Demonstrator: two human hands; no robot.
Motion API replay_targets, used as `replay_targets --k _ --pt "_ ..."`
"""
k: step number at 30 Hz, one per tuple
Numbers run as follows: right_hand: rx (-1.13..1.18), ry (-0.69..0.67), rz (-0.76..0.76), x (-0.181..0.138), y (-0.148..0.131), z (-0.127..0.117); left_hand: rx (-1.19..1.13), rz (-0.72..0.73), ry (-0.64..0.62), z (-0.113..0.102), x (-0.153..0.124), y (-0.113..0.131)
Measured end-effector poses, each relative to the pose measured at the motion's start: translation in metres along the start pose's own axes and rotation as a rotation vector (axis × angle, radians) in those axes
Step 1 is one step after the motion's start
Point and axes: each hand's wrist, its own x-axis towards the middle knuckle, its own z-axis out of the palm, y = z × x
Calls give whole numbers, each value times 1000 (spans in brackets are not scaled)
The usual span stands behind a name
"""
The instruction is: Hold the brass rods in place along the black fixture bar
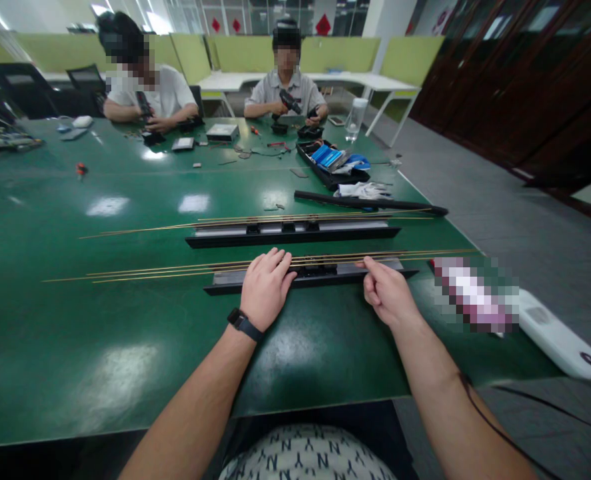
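Note:
My left hand (268, 287) lies flat across the near black-edged metal channel (395, 275), fingers stretched over the thin gold-coloured rods (140, 272) and thumb out to the side. Several of these rods run lengthwise along the channel and stick out well past both its ends. Toward the channel's right part, my right hand (389, 290) is closed, its fingers curled and the index fingertip at the rods. Whether a rod is pinched there is hidden. Small black blocks (318, 271) sit in the channel between my hands.
Behind lies a second channel (295, 236) with more thin rods on it. Farther back are a black tube (405, 205), white gloves (362, 191) and a black tray (320, 167). A white device (558, 333) lies right. Two people sit opposite, one holding a power drill (290, 101).

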Motion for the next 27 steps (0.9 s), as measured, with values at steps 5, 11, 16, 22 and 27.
replay_targets --k 5,11,16,22,27 --pt "-1 5 -5 1 0 0 -8 -3 -1 0 0 0" --pt "8 14 -11 2 0 -2 -5 -2 1 0 0 0" --pt "6 16 -17 3 1 -2 -11 -1 7 1 0 0" --pt "7 13 -28 3 2 -3 -2 0 16 0 1 0" --pt "11 4 -32 3 1 -3 9 5 14 0 2 1"
